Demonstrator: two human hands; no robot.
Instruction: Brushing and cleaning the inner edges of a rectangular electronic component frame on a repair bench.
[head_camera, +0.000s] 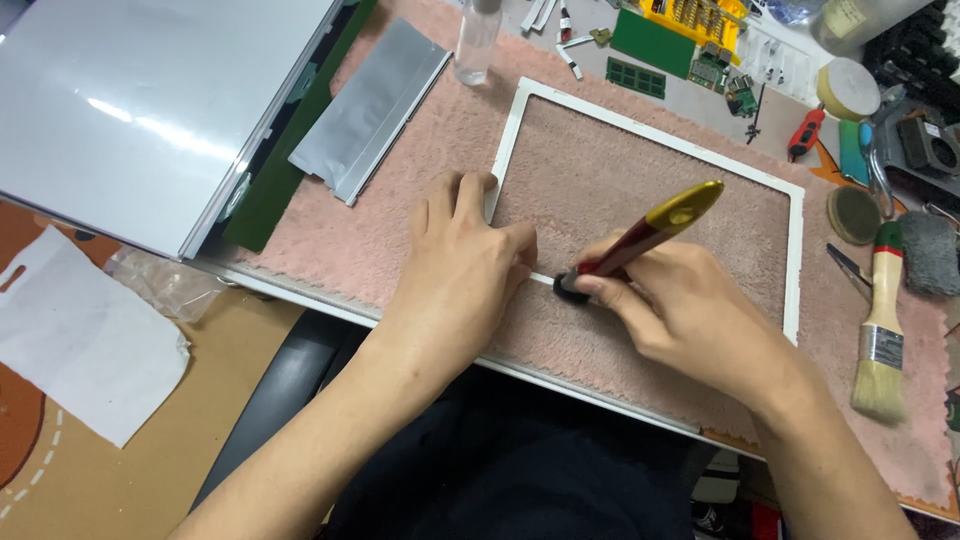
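My left hand (465, 262) lies flat, fingers together, pressing the near strip of a white rectangular frame (797, 250) onto the pink fleece mat (400, 230). At its three o'clock, touching the same strip, my right hand (675, 310) is clenched round a red-and-gold-handled tool (650, 232) with its black tip on the frame. I see a paintbrush (880, 330) lying at the right hand's three o'clock, well apart.

My left hand (465, 262) and right hand (668, 305) are bare, forearms unsleeved; dark clothing shows at six o'clock.
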